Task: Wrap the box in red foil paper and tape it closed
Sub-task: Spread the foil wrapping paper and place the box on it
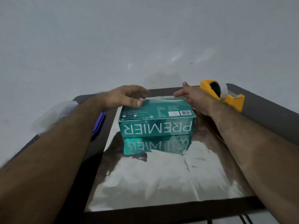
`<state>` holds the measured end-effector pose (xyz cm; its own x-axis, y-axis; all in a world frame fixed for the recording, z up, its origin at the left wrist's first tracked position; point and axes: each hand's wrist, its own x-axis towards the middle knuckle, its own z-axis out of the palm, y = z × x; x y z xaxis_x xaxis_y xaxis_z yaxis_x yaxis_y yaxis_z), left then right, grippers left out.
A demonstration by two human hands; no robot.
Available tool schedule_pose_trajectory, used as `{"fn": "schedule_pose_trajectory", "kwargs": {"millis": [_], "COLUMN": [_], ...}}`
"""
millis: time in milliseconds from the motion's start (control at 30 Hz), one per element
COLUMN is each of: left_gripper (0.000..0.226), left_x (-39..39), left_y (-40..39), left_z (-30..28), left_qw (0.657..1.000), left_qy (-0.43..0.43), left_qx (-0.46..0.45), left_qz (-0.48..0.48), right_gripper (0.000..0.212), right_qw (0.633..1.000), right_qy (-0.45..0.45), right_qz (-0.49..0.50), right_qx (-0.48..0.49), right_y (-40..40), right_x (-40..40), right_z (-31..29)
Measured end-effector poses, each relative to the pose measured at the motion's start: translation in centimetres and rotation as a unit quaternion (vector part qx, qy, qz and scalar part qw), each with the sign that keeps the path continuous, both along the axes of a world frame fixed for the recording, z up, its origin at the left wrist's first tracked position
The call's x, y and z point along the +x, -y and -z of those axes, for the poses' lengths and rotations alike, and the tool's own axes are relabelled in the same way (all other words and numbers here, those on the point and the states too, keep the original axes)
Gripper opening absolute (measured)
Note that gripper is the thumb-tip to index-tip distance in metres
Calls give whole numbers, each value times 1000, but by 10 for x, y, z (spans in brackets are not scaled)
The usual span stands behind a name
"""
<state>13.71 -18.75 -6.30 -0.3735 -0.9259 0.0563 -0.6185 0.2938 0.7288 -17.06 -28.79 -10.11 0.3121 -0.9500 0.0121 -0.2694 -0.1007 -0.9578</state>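
A teal box printed "PREMIER" lies flat on a sheet of foil paper, whose shiny silver side faces up and mirrors the box. The sheet covers the middle of a dark table. My left hand is at the box's far left corner, thumb on the top face and fingers curled over the far edge. My right hand is at the far right corner with its fingers stretched out along the far edge and the thumb raised. No red side of the foil shows.
A yellow tape dispenser stands at the back right of the table, just behind my right wrist. A blue object lies left of the foil, partly under my left forearm. Clear plastic sits at the table's left edge. A pale wall rises behind.
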Motion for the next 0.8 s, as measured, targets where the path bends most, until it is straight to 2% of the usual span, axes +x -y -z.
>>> {"fn": "schedule_pose_trajectory", "kwargs": {"millis": [100, 167, 233, 433, 500, 533, 600, 667, 800], "left_gripper": [128, 131, 125, 109, 106, 107, 114, 119, 113], "left_x": [-35, -57, -68, -61, -65, -67, -71, -72, -73], "left_y": [-12, -16, -17, -17, -19, -20, -21, -20, -19], "left_z": [-26, -33, -32, -29, -32, -32, -32, -30, -28], "left_qw": [981, 966, 959, 973, 976, 976, 973, 967, 964], "left_qy": [187, 252, 283, 228, 217, 217, 231, 253, 267], "left_qx": [41, 45, 25, 12, -2, -6, -6, -2, 10], "left_qz": [38, 39, 23, 11, 14, 16, 18, 16, 16], "right_gripper": [53, 29, 17, 18, 38, 44, 42, 39, 35], "right_qw": [1000, 1000, 998, 975, 982, 978, 962, 960, 943], "right_qy": [-14, -21, -44, -162, -141, -165, -231, -244, -272], "right_qz": [4, -2, -5, -19, -13, -7, -8, -20, -22], "right_qx": [14, -5, -44, -152, -125, -129, -148, -137, -189], "right_y": [-3, -2, -5, -10, -8, -6, -1, 2, -4], "right_x": [2, 1, -3, -10, -9, -7, -8, -9, -14], "right_z": [8, 10, 10, 15, 10, 8, 8, 10, 15]}}
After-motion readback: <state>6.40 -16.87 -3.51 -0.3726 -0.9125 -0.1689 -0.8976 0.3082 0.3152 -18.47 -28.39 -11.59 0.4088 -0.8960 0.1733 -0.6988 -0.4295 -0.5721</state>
